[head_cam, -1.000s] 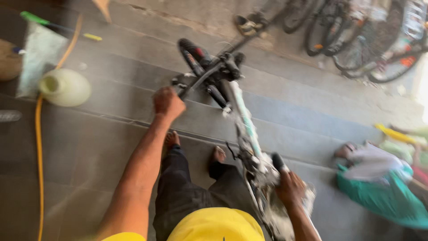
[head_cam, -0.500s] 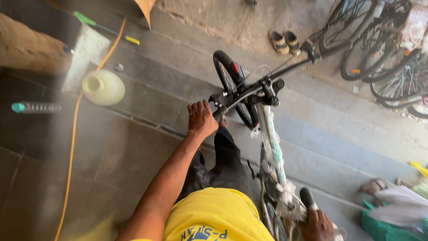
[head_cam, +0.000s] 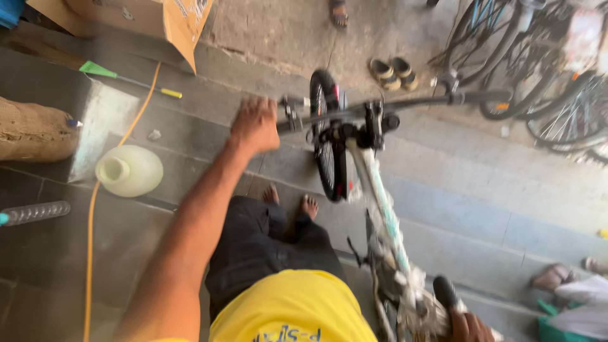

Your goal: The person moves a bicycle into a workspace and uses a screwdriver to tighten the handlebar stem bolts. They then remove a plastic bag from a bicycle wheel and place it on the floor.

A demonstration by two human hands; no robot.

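- The bike [head_cam: 373, 183] stands upright on the grey tiled floor [head_cam: 456, 190], just to the right of the person's bare feet [head_cam: 291, 202], front wheel [head_cam: 328, 139] pointing away from the person.
- The left hand [head_cam: 254, 125] is clenched over the left grip of the handlebar [head_cam: 405, 104], knuckles up.
- The right hand [head_cam: 472, 326] sits at the back of the bike, at the saddle [head_cam: 446, 294]; only part of it shows at the frame's lower edge, so it cannot be told whether its fingers are closed.
- The bike's pale frame [head_cam: 380, 196] is rigid metal, wrapped in places with what looks like packing film, which may be slick to the touch.
- Judged from its size, the bike is moderately heavy and will tip sideways or swing at the front wheel if let go; the bar grip and the saddle seem the surest places to hold.
- Left of the bike lie a pale plastic jug [head_cam: 128, 170], an orange hose [head_cam: 95, 209] and a green-handled tool [head_cam: 126, 79]; further left is a brown sack [head_cam: 35, 130].
- Beyond the bike's front wheel are a pair of sandals [head_cam: 394, 73] and a cardboard box [head_cam: 145, 19].
- Right of the bike's handlebar stand other bikes [head_cam: 557, 82].
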